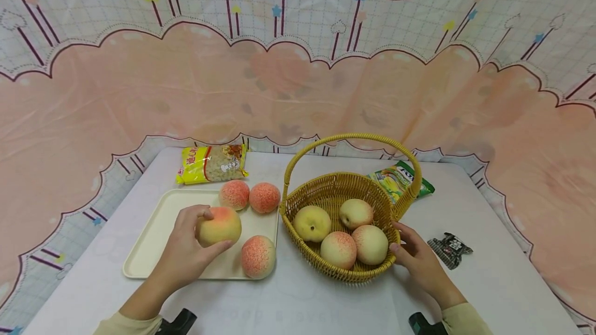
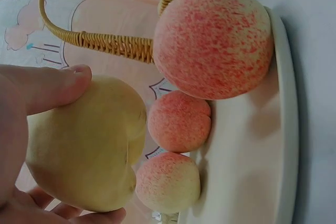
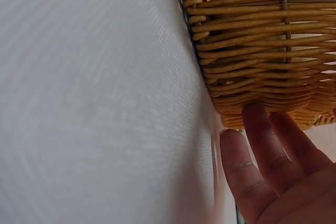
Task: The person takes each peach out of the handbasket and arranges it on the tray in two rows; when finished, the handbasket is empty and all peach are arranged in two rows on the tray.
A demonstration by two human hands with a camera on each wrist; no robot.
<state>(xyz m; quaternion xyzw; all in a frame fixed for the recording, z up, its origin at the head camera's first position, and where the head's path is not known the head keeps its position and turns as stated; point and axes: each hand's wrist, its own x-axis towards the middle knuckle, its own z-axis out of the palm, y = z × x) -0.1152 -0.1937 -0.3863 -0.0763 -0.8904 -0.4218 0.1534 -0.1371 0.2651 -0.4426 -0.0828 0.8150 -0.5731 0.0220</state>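
Observation:
My left hand (image 1: pixel 191 247) holds a yellow peach (image 1: pixel 222 226) with a red blush above the cream tray (image 1: pixel 144 252), thumb and fingers around its sides. In the left wrist view the same peach (image 2: pixel 86 145) shows its pale yellow side. A speckled peach (image 1: pixel 258 257) sits near the tray's front right corner, and two redder peaches (image 1: pixel 234 194) lie side by side toward the back. My right hand (image 1: pixel 421 262) holds the right rim of the wicker basket (image 1: pixel 298 249), which contains several peaches (image 1: pixel 370 244). In the right wrist view, fingertips (image 3: pixel 255 114) rest against its woven outer wall.
A yellow food packet (image 1: pixel 213 163) lies behind the tray. Behind the basket's right side is a green packet (image 1: pixel 396 180), partly hidden by the tall arched handle (image 1: pixel 346 137). A small black wrapped item (image 1: pixel 450 250) lies right of my right hand on the white-covered table (image 1: pixel 489 283).

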